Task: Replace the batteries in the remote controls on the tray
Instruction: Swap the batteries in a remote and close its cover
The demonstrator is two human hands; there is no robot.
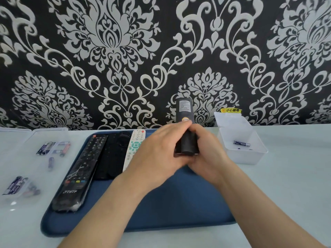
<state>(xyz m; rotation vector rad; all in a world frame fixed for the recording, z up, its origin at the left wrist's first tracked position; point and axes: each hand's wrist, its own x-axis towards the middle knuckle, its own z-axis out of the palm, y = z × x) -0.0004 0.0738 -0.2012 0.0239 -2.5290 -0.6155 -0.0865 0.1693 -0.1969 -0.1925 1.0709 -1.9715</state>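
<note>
A black remote (185,109) is held above the far part of the blue tray (179,203), tilted away, with its back turned toward the camera (a pale printed label and a small round yellow sticker are seen on it). Its lower half is gripped by both hands. The left hand (161,151) is curled over it from the left and the right hand (209,154) is wrapped round it from the right, so that only the upper end and a dark strip between the hands are visible. Whether the battery cover is on cannot be told.

On the left part of the tray three more remotes are laid side by side, face up: a long black remote (78,172), a shorter black remote (112,156) just beside it, and a white remote (135,145) partly hidden by the left hand.

On the pale table (286,176), a dark battery (241,144) is held in a clear box (258,154) right of the tray. Loose batteries (44,147) are seen in clear containers (52,130) to the left of the tray.
</note>
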